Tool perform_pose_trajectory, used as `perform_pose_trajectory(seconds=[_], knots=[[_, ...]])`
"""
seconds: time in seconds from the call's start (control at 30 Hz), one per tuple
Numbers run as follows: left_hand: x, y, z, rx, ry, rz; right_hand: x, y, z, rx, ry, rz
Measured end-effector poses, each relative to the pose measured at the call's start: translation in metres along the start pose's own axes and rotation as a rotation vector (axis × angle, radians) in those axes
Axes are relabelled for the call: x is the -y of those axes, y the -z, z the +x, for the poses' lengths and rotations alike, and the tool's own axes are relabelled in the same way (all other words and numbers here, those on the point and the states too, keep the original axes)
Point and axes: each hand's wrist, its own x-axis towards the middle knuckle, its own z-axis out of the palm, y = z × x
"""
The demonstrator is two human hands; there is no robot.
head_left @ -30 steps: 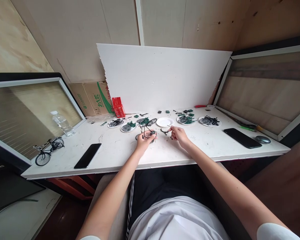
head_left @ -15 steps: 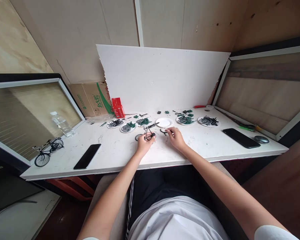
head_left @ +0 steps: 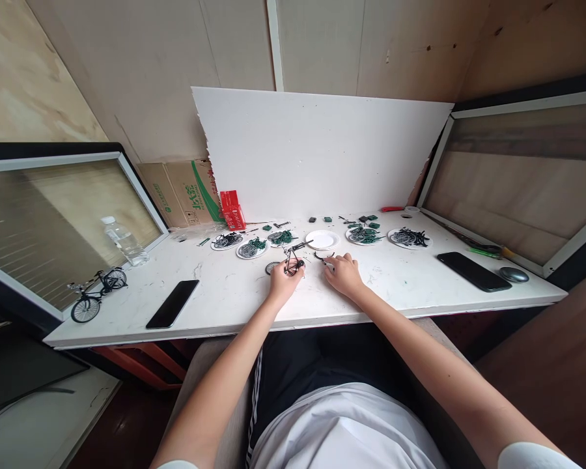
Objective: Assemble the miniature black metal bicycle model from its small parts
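My left hand (head_left: pixel 284 280) is closed around a partly built model bicycle (head_left: pixel 293 260), its dark frame upright above the fingers and a small wheel showing to the left. A hand's width to the right, my right hand (head_left: pixel 344 273) is down at the tabletop with fingers curled together. By its fingertips lies a dark curved piece (head_left: pixel 318 257), too small to name. What the right fingers grip is hidden. Beyond both hands sits a white paper plate (head_left: pixel 322 240). Paper plates of green and black bicycle parts stand at either side, among them a plate of green parts (head_left: pixel 364 235).
A finished model bicycle (head_left: pixel 97 293) and a phone (head_left: pixel 172 304) are on the left, with a water bottle (head_left: pixel 124 241) behind. Another phone (head_left: pixel 473 271) and a mouse (head_left: pixel 514 275) lie on the right. A red box (head_left: pixel 232 211) stands before the white board (head_left: pixel 322 156).
My right hand has lowered to the table beside the dark curved piece, its fingers now tucked down. My left hand keeps its hold on the model bicycle. The view has shifted slightly.
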Motion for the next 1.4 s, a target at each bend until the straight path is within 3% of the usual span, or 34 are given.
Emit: perform_pose_trajectory(seconds=[0.2,0.9,1.23,1.4], knots=[[0.0,0.001,-0.001,0.019,0.002,0.055,0.005,0.002,-0.002,0.086,-0.011,-0.07],[0.005,0.0,-0.002,0.033,-0.028,0.087,-0.005,-0.007,0.002,-0.004,0.135,0.054],[0.004,0.0,-0.002,0.047,-0.008,0.084,-0.006,-0.01,0.004,0.007,0.211,0.167],[-0.006,-0.001,-0.006,0.084,0.041,0.009,0.002,0.0,0.0,-0.084,0.244,0.398]])
